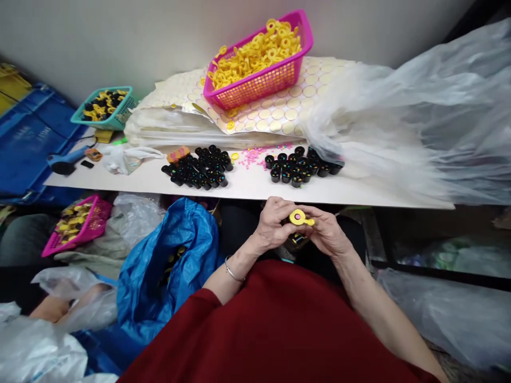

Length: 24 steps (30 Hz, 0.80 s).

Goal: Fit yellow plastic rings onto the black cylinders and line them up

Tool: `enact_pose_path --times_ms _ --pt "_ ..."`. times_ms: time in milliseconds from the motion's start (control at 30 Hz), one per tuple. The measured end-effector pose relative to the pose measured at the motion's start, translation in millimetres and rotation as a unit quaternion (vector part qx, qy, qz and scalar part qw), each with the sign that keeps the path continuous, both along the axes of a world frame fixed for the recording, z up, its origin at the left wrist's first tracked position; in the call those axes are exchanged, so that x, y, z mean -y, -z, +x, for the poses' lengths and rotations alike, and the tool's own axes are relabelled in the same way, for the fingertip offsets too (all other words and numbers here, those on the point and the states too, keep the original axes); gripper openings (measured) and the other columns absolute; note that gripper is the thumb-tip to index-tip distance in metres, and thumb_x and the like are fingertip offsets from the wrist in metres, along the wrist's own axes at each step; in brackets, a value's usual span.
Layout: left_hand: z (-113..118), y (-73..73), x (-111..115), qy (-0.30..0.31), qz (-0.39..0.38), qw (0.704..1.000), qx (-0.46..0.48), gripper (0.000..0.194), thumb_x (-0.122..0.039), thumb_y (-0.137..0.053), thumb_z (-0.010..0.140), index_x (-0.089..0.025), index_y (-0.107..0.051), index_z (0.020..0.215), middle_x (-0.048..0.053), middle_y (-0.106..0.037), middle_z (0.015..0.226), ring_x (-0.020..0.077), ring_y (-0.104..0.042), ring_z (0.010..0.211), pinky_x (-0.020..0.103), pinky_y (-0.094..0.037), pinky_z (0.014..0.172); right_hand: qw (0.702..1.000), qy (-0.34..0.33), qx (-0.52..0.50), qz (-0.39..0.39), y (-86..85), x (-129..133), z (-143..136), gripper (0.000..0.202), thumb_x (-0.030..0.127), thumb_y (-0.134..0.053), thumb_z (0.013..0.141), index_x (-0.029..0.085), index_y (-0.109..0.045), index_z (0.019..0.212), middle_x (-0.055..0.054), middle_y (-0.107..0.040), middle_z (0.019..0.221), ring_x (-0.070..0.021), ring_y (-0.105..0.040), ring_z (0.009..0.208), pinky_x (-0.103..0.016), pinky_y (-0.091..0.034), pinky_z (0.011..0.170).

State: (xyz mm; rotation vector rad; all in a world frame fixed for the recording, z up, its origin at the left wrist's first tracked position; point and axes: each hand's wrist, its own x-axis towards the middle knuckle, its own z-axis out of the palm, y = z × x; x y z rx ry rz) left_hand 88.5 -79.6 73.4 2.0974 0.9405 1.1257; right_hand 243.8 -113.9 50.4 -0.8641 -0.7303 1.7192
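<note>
Close to my body, below the table edge, both hands meet around a yellow ring-shaped plastic piece (297, 217) with a small tab and a pink spot in its middle. My left hand (275, 221) has its fingers closed on the piece from the left. From the other side my right hand (325, 229) grips it near the tab. Whatever sits under the piece is mostly hidden by my fingers. On the table ahead stand two groups of small black cups, one on the left (203, 167) and one on the right (295, 167), with tiny pink beads (255, 155) scattered between them.
A pink basket (255, 88) of yellow ring pieces rests on sticker sheets (279, 119) at the back. Clear plastic bags (399, 117) cover the right side. Farther left are a green basket (120, 114) and a blue tool (72, 159). A blue sack (139, 282) lies lower left.
</note>
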Motion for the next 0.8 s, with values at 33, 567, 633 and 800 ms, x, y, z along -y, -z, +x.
enact_pose_path --times_ms 33,567,633,800 --pt "7 1.2 3 0.011 0.017 0.999 -0.031 0.033 -0.047 -0.063 0.077 -0.019 -0.07 0.092 0.008 -0.068 0.086 0.0188 -0.054 0.082 0.037 -0.041 0.083 1.0 0.016 0.005 0.003 1.4 5 6 0.048 0.048 -0.081 0.055 0.024 -0.071 0.095 -0.004 -0.07 0.097 -0.0178 -0.065 0.085 -0.034 -0.056 0.074" --pt "50 10.5 48 0.128 0.064 0.978 -0.152 0.028 -0.041 -0.049 0.084 -0.021 -0.069 0.085 0.009 -0.069 0.098 0.0212 -0.054 0.089 0.039 -0.039 0.088 0.99 0.127 0.053 -0.005 0.1 64 35 0.04 0.025 -0.086 0.043 0.02 -0.07 0.08 0.0 -0.067 0.072 -0.0123 -0.059 0.06 -0.026 -0.051 0.057" --pt "44 17.1 50 0.122 0.07 0.976 -0.168 0.025 -0.038 -0.05 0.084 -0.021 -0.068 0.085 0.009 -0.069 0.094 0.0205 -0.054 0.089 0.038 -0.039 0.086 0.992 0.117 0.039 -0.023 3.0 65 29 0.04 0.025 -0.085 0.047 0.02 -0.07 0.083 -0.001 -0.068 0.073 -0.0119 -0.061 0.062 -0.025 -0.052 0.059" --pt "26 33.8 53 0.115 0.109 0.969 -0.191 0.019 -0.03 -0.05 0.083 -0.02 -0.065 0.078 0.006 -0.068 0.089 0.0182 -0.055 0.087 0.036 -0.039 0.087 0.997 -0.014 0.059 -0.047 8.9 58 20 0.043 0.024 -0.083 0.051 0.019 -0.07 0.092 -0.004 -0.07 0.08 -0.0143 -0.063 0.065 -0.027 -0.054 0.059"
